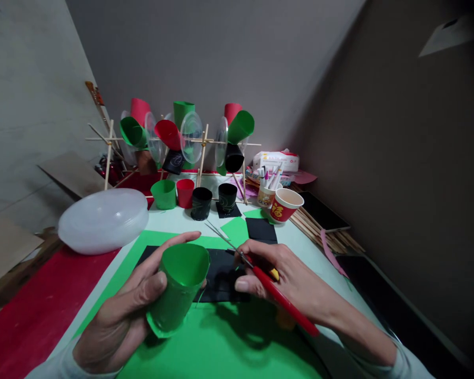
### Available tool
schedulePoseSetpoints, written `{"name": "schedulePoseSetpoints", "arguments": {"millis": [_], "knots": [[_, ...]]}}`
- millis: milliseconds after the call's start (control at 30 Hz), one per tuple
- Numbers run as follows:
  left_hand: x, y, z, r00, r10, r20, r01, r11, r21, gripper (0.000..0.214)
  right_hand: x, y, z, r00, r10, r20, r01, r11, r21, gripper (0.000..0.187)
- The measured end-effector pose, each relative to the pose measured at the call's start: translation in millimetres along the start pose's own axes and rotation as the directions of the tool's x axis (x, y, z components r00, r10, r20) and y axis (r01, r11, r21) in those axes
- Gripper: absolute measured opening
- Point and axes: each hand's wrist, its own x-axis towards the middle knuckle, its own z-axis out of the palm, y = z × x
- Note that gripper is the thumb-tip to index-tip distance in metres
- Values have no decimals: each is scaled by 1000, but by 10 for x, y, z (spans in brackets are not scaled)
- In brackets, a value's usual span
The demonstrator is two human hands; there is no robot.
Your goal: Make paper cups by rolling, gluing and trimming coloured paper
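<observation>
- Left hand (122,310) wraps a rolled green paper cup (177,292), lower centre.
- Right hand (288,284) grips red-handled scissors (260,273), blades slightly apart.
- Four finished cups (193,197) stand mid-frame; this one's base looks untrimmed.

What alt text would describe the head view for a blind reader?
The left hand holds a green paper cup while the right hand holds red-handled scissors over green paper. More paper cups stand behind.
</observation>
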Motion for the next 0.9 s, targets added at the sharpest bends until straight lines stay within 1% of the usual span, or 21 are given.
{"name": "schedulePoseSetpoints", "arguments": {"millis": [67,167,300,400,500,567,667,733,833,900], "knots": [[8,36,24,999,6,-45,-4,999,37,85,2,8,-5,1000,-4,0,4,1000,16,52],[37,61,62,994,42,-100,-33,995,95,81,4,2,-12,1000,-7,-8,7,1000,19,53],[103,26,50,986,121,-112,-101,980,172,63,-1,-20,6,999,-22,-29,22,1000,-6,55],[174,10,-32,975,190,-117,-151,947,282,51,-7,-25,26,999,-14,-42,14,1000,-5,54],[257,43,-151,948,293,-122,-221,886,406,43,-6,-12,24,998,-13,-58,15,1000,24,52],[307,76,-225,927,355,-122,-258,839,480,41,-6,1,12,997,-22,-69,25,999,39,51],[367,108,-301,916,389,-99,-277,791,545,41,-14,3,-3,996,-37,-83,41,998,47,48],[397,112,-330,902,426,-69,-303,739,602,38,-24,-10,-11,994,-47,-97,52,998,47,47],[433,102,-369,864,503,0,-365,627,688,32,-32,-33,-21,989,-76,-124,83,995,49,45],[459,93,-409,849,527,47,-386,557,735,32,-24,-33,-29,986,-89,-142,96,994,49,43]]}}
